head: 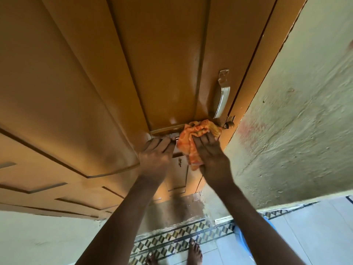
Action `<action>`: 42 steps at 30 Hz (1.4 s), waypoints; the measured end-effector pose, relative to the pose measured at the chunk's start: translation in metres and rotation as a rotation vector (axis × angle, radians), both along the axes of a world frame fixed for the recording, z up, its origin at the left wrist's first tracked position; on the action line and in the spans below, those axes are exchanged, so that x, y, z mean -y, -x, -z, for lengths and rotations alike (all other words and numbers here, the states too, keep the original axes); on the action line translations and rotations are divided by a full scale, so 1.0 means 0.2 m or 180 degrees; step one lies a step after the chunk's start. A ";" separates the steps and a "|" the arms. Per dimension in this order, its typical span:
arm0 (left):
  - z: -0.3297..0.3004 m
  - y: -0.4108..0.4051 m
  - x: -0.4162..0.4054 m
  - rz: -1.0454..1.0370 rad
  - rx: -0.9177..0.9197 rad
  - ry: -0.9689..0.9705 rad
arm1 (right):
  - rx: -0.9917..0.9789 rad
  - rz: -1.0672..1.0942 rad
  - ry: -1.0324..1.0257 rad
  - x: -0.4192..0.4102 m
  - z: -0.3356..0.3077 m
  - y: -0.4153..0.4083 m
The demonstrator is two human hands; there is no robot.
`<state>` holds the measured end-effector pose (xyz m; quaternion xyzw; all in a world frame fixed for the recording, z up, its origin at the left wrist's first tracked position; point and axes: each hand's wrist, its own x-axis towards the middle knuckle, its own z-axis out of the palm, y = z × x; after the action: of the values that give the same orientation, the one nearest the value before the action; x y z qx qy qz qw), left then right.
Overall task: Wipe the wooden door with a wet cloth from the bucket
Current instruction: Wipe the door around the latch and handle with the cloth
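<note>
The brown wooden door (95, 73) fills the upper left of the head view. An orange cloth (194, 132) is pressed against the door's sliding bolt (228, 125), just below the metal pull handle (221, 96). My right hand (210, 153) holds the cloth flat on the door. My left hand (154, 153) sits beside it, fingers on the bolt's left end (172, 139). A blue bucket (240, 236) is partly hidden behind my right forearm at the lower right.
A rough pale-green wall (296, 111) borders the door on the right. Patterned tiles (181, 238) and pale floor tiles (315, 236) lie below. My bare feet (193, 253) stand at the bottom edge.
</note>
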<state>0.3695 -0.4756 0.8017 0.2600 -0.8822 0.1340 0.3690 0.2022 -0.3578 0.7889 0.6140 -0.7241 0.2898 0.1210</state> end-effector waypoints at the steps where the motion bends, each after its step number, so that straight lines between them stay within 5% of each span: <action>1: 0.01 0.00 0.00 0.0007 -0.0008 0.0033 | -0.0316 -0.0063 -0.0098 -0.04 -0.02 0.10; 4: 0.02 -0.02 0.01 0.0015 0.0015 0.0104 | -0.0322 0.0287 -0.0152 -0.10 -0.03 0.22; 9: 0.01 -0.01 0.01 0.0037 -0.0005 0.0006 | 0.1097 0.0403 0.0216 0.08 0.01 -0.22; 15: 0.01 -0.02 0.00 0.0059 0.0054 0.0061 | -0.0064 0.0156 0.0063 -0.04 0.00 0.04; 21: 0.00 -0.01 0.00 0.0022 0.0005 0.0020 | 0.0718 0.0647 -0.0004 0.03 0.04 -0.16; 26: 0.01 -0.01 0.00 0.0058 -0.0011 0.0009 | 0.0044 0.0201 -0.0099 -0.03 0.06 -0.10; 29: 0.03 -0.01 0.01 0.0000 0.0005 0.0109 | -0.0120 0.0581 -0.0190 -0.11 0.07 0.04; 32: 0.03 0.00 0.01 -0.0025 -0.0001 0.0168 | 0.0866 0.1144 -0.0386 -0.10 0.07 -0.05; 40: 0.03 0.00 0.02 0.0025 -0.0013 0.0070 | 0.2129 0.0134 -0.0863 -0.07 0.03 -0.31; 42: 0.03 -0.02 0.02 0.0036 0.0055 0.0086 | 0.3190 0.0483 -0.0841 -0.13 -0.01 -0.33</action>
<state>0.3726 -0.4796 0.7962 0.2488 -0.8849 0.1461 0.3657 0.2692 -0.3319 0.7905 0.3558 -0.7661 0.4446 -0.2981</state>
